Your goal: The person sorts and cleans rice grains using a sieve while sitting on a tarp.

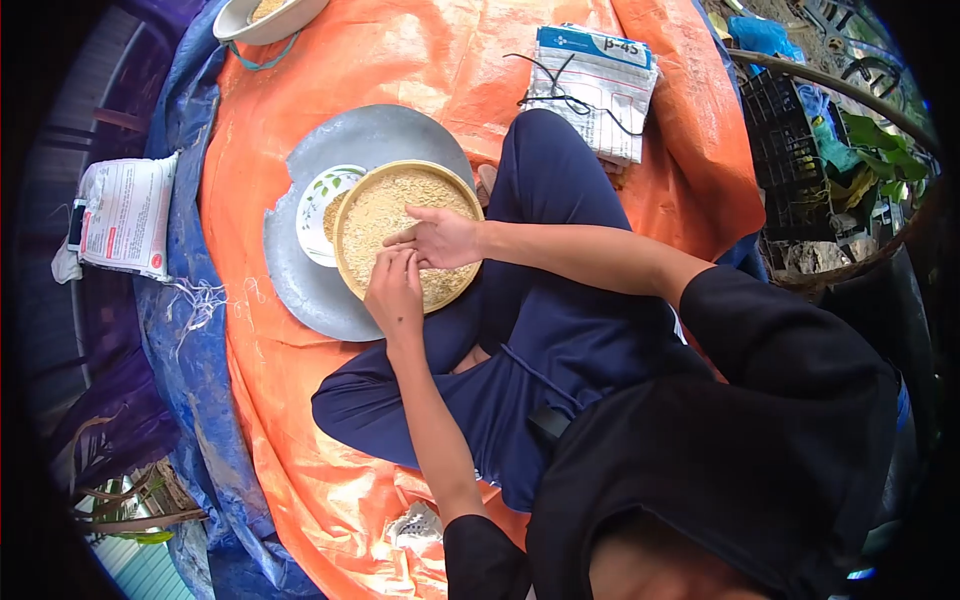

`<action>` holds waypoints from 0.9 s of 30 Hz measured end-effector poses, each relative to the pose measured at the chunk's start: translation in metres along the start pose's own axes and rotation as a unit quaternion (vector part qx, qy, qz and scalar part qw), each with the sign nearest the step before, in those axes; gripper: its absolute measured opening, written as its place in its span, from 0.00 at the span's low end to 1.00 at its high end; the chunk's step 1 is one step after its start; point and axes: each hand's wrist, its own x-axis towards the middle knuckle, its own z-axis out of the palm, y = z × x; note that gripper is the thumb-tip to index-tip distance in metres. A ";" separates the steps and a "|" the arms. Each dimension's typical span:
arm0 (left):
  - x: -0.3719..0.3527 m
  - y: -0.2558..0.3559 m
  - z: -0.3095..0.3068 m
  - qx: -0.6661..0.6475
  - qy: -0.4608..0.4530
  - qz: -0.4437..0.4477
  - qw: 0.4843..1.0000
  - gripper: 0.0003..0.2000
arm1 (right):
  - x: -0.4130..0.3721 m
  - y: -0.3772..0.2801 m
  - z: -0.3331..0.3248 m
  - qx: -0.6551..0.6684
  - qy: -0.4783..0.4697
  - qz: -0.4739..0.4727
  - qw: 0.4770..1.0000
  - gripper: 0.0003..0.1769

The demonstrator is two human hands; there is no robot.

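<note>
A round yellow-rimmed sieve or tray [349, 262] holds a layer of pale grain [378, 208] and rests near my folded legs. Above the grain, my right hand [446, 240] is turned palm up with its thumb stretched out. My left hand [397, 286] meets it, fingertips pinched together at the right fingers; anything in the pinch is too small to make out. Partly covered by the sieve is a white plate [312, 222] with a green leaf pattern and some brownish grain. Both sit on a grey round sheet [300, 300] with a ragged edge.
An orange tarp [310, 420] covers the ground, with a blue tarp [205, 400] along its left side. Folded white sacks [595, 85] with a black cord lie beyond my knee. A white bag [128, 215], a bowl [275, 25] and a black crate [785, 150] stand around.
</note>
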 end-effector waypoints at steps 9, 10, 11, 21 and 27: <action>0.001 -0.007 -0.008 -0.050 0.030 -0.055 0.997 0.07 | -0.002 -0.005 0.003 0.011 -0.029 -0.023 0.999 0.47; 0.001 -0.010 -0.011 -0.052 0.043 -0.059 0.996 0.07 | -0.002 -0.006 0.004 0.022 -0.032 -0.023 0.999 0.48; 0.001 -0.013 -0.013 -0.054 0.056 -0.064 0.995 0.07 | -0.001 -0.006 0.005 0.032 -0.036 -0.023 0.999 0.48; 0.002 -0.024 -0.019 -0.043 0.088 -0.095 0.991 0.04 | -0.001 -0.009 0.000 0.066 -0.078 -0.029 0.994 0.47; 0.003 -0.028 -0.023 -0.039 0.093 -0.104 0.989 0.04 | -0.005 -0.011 0.008 0.074 -0.055 -0.036 0.995 0.47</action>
